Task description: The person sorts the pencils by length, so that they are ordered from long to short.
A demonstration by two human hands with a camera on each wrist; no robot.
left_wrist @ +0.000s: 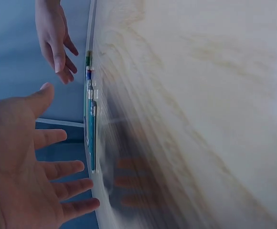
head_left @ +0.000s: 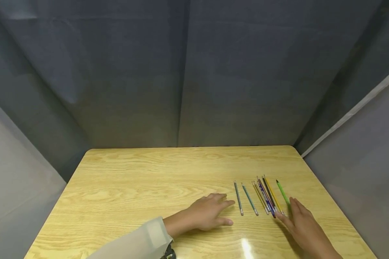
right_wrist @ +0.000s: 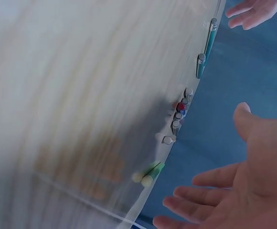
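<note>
A row of pens point(head_left: 262, 197) lies on the wooden table point(head_left: 142, 180), long axes running away from the person and leaning slightly left, with the left hand point(head_left: 207, 212) flat and relaxed just left of the row and the right hand point(head_left: 303, 226) spread at its near right end, gripping nothing. Only the right wrist view shows the pens' butt ends point(right_wrist: 179, 117); the green pen point(head_left: 282, 192) lies at the row's right edge.

Recording booth or studio setup: grey fabric curtains point(head_left: 188, 72) enclose a lone wood-grain bench point(head_left: 142, 180) on three sides.
</note>
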